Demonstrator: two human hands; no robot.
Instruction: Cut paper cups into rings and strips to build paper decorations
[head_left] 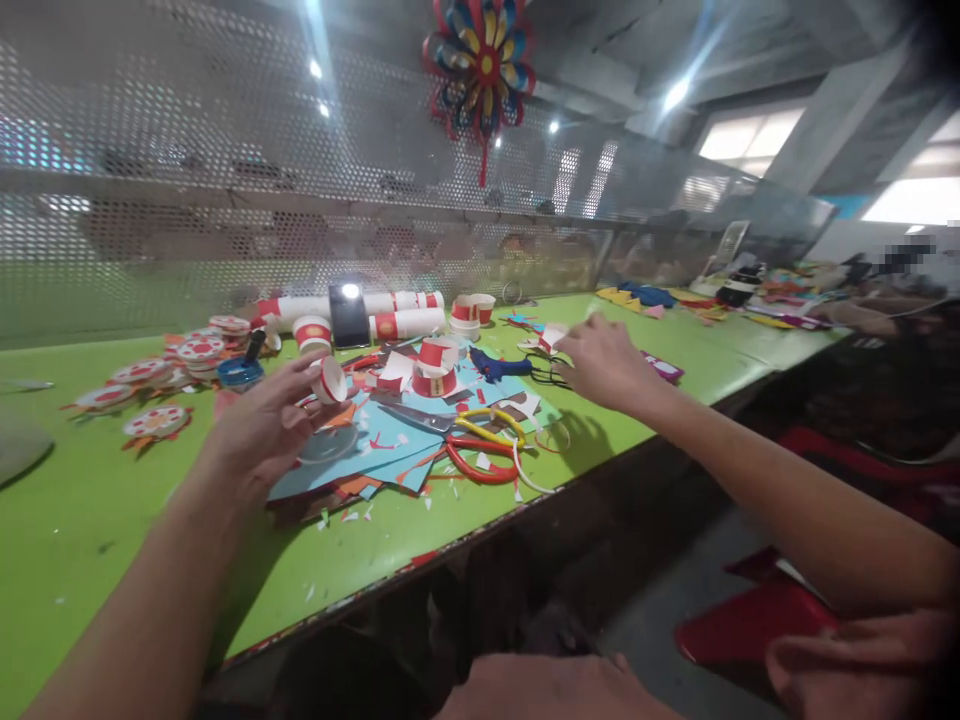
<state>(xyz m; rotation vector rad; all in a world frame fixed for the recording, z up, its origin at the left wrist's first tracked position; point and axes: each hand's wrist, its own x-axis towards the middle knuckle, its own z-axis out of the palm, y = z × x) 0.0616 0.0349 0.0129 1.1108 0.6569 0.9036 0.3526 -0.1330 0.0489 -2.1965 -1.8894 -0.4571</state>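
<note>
My left hand [259, 425] is closed round a small cut-down paper cup [331, 382], white inside, tilted with its opening toward me. My right hand [606, 362] is over the right part of the work area, its fingers bent together at a red and white paper cup piece [552, 338]; the grip is partly hidden. Just left of it lies a blue glue gun [495, 365]. Scissors [480, 440] with red and yellow handles lie open on light blue paper sheets [401, 450]. Several cut cup pieces [435, 375] sit behind them. A clear tape roll [328, 443] is beside my left hand.
Stacked paper cups [409, 322] lie along the perforated metal screen [300, 230], near a black box-like object [349, 318]. Decorated paper discs [157, 422] and a blue container [240, 372] are at left. A colourful paper flower [486, 65] hangs above. A red stool [750, 620] stands below right.
</note>
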